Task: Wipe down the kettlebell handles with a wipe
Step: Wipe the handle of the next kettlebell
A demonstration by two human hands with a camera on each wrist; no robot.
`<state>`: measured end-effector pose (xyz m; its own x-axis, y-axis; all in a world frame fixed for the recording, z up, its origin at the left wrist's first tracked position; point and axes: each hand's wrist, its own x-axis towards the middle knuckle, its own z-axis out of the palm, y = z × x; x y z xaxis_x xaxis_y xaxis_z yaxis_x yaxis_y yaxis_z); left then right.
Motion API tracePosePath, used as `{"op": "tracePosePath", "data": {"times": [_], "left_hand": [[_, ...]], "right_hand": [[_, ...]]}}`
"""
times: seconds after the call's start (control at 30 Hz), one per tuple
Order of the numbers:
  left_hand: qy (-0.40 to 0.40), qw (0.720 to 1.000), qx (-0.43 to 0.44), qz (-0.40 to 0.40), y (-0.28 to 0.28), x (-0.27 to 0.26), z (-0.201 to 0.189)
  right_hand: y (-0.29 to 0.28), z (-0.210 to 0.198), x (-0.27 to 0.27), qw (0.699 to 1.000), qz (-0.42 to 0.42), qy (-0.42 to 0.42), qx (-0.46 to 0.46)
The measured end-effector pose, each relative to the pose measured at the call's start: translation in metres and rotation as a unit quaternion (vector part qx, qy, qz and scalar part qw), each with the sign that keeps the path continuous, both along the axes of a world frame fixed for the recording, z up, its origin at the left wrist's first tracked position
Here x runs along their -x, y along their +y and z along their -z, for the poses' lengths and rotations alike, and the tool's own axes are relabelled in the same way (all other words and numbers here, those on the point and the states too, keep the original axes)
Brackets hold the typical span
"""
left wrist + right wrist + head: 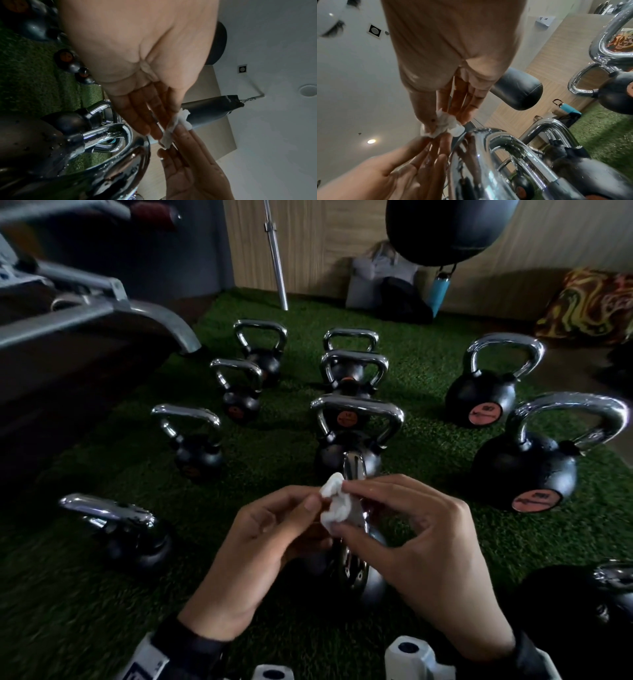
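Observation:
A crumpled white wipe [337, 505] is held between both hands just above the chrome handle [354, 474] of the nearest black kettlebell [373, 587], which stands on the green turf. My left hand [274, 529] pinches the wipe's left side with thumb and fingertips. My right hand [411, 529] pinches its right side between thumb and index finger. In the left wrist view the wipe [173, 129] lies along the left hand's fingers [145, 119], beside the wet handle [120, 129]. In the right wrist view the wipe [445, 124] sits where the fingertips meet, touching the top of the handle [488, 142].
Several more kettlebells stand in rows on the turf, such as a mid one [356, 422] straight ahead and a large one [527, 467] to the right. A grey machine frame [102, 309] rises at the left. A barbell [275, 254], bags and a blue bottle [440, 289] are by the far wall.

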<state>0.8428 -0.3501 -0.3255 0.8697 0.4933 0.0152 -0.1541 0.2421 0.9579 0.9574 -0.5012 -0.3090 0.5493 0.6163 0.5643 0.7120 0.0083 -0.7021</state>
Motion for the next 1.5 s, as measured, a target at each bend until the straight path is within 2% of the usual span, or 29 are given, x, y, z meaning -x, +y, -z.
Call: {"op": "tracePosePath", "data": {"times": [0.07, 0.13, 0.2, 0.27, 0.33, 0.4, 0.47, 0.53, 0.63, 0.77, 0.83, 0.9, 1.0, 1.1, 1.2, 1.3, 1.4, 1.5], "left_hand": [[-0.014, 1.000, 0.017, 0.013, 0.001, -0.001, 0.001], [0.005, 1.000, 0.016, -0.009, 0.006, -0.005, 0.005], [0.071, 0.994, -0.071, -0.049, 0.015, -0.009, 0.022], [0.147, 0.968, -0.199, -0.031, 0.026, -0.010, 0.048], [0.200, 0.937, -0.273, 0.084, 0.031, -0.007, 0.074], [0.203, 0.899, -0.345, 0.178, 0.028, -0.008, 0.097], [0.199, 0.858, -0.443, 0.169, 0.017, -0.013, 0.115], [0.195, 0.834, -0.507, 0.094, 0.001, -0.023, 0.127], [0.181, 0.867, -0.464, -0.026, -0.019, -0.035, 0.132], [0.093, 0.855, -0.501, -0.098, -0.020, -0.040, 0.135], [0.049, 0.866, -0.489, -0.089, -0.015, -0.041, 0.131], [0.015, 0.896, -0.442, -0.043, -0.003, -0.041, 0.129], [0.050, 0.927, -0.372, 0.021, 0.020, -0.038, 0.136], [0.088, 0.927, -0.362, 0.039, 0.030, -0.036, 0.146], [0.087, 0.930, -0.356, 0.028, 0.026, -0.036, 0.148], [0.075, 0.935, -0.345, 0.018, 0.023, -0.036, 0.146], [0.071, 0.934, -0.351, 0.014, 0.022, -0.036, 0.145], [0.068, 0.929, -0.364, 0.009, 0.021, -0.036, 0.143]], "right_hand": [[0.001, 0.001, -0.002, 1.000, 0.008, 0.015, -0.007], [-0.003, 0.005, -0.006, 0.999, 0.011, 0.045, -0.015], [-0.009, 0.010, -0.012, 0.996, 0.037, 0.076, -0.024], [-0.017, 0.019, -0.020, 0.990, 0.069, 0.117, -0.035], [-0.025, 0.029, -0.026, 0.981, 0.090, 0.166, -0.043], [-0.030, 0.040, -0.032, 0.973, 0.103, 0.201, -0.038], [-0.032, 0.050, -0.036, 0.968, 0.122, 0.216, -0.027], [-0.031, 0.059, -0.039, 0.964, 0.146, 0.219, -0.022], [-0.026, 0.069, -0.045, 0.957, 0.183, 0.225, -0.016], [-0.015, 0.081, -0.051, 0.948, 0.211, 0.238, 0.007], [-0.009, 0.084, -0.054, 0.951, 0.204, 0.230, 0.036], [-0.001, 0.086, -0.059, 0.950, 0.199, 0.230, 0.063], [0.014, 0.090, -0.065, 0.949, 0.196, 0.224, 0.106], [0.027, 0.099, -0.066, 0.947, 0.209, 0.207, 0.130], [0.031, 0.102, -0.066, 0.948, 0.213, 0.197, 0.128], [0.033, 0.094, -0.073, 0.959, 0.204, 0.180, 0.084], [0.036, 0.085, -0.082, 0.973, 0.194, 0.124, 0.025], [0.034, 0.083, -0.088, 0.976, 0.172, 0.131, 0.021]]}}
